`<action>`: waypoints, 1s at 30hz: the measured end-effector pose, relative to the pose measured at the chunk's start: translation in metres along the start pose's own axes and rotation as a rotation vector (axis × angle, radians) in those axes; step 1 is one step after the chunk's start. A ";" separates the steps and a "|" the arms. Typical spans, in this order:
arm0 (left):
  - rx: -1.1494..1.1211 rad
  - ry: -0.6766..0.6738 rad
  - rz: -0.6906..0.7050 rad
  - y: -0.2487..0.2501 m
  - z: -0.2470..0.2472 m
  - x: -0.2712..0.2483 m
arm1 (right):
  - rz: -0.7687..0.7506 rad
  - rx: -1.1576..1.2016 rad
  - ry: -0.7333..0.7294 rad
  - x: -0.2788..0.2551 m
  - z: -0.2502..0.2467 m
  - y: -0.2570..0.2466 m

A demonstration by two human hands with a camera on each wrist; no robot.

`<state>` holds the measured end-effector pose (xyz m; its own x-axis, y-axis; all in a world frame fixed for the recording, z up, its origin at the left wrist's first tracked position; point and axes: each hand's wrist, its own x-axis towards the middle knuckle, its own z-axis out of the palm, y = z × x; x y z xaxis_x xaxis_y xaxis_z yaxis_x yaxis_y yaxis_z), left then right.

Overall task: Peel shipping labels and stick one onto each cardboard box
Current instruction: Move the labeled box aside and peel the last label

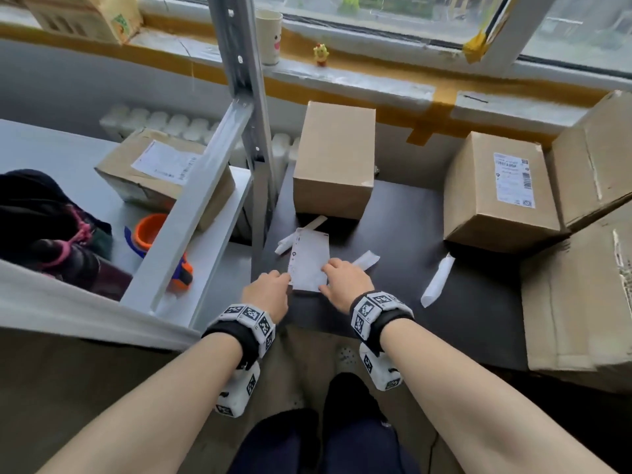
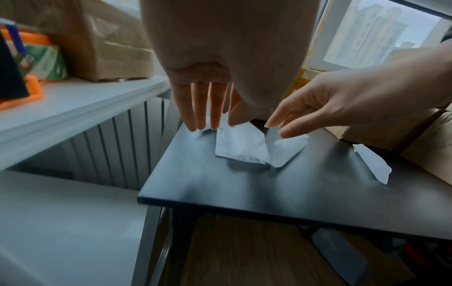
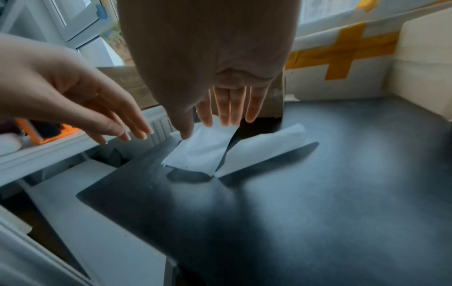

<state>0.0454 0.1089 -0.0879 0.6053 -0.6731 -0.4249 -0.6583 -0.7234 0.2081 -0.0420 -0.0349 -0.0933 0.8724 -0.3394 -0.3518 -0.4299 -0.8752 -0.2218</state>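
A white shipping label (image 1: 309, 258) lies on the dark table (image 1: 410, 241), its near end curled up a little. My left hand (image 1: 285, 278) is at the label's left edge with straight, spread fingers (image 2: 212, 116); in the right wrist view they stand just clear of the label (image 3: 203, 152). My right hand (image 1: 328, 271) rests straight fingertips (image 3: 227, 116) on the label's right side, the thumb at its corner. A bare cardboard box (image 1: 333, 159) stands just behind. To the right is a box with a label (image 1: 499, 189), and another labelled box (image 1: 160, 169) sits on the left shelf.
Loose white backing strips (image 1: 366, 260) (image 1: 437, 282) (image 1: 287, 241) lie around the label. Big cardboard boxes (image 1: 581, 302) crowd the table's right side. A grey metal shelf (image 1: 51, 148) with an orange tape dispenser (image 1: 150, 230) and dark bag stands to the left. A cup (image 1: 270, 39) is on the sill.
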 end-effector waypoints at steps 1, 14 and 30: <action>-0.027 -0.005 -0.002 -0.003 0.005 0.002 | -0.030 0.008 0.010 0.003 0.006 -0.003; 0.006 -0.070 0.076 -0.014 0.046 0.034 | -0.102 0.056 0.111 0.033 0.058 0.002; -0.664 0.132 -0.418 0.021 0.028 0.070 | -0.126 0.109 0.006 0.027 0.047 0.024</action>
<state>0.0616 0.0505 -0.1379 0.8189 -0.3078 -0.4844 0.0146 -0.8325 0.5538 -0.0395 -0.0489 -0.1509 0.9221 -0.2315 -0.3100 -0.3394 -0.8686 -0.3610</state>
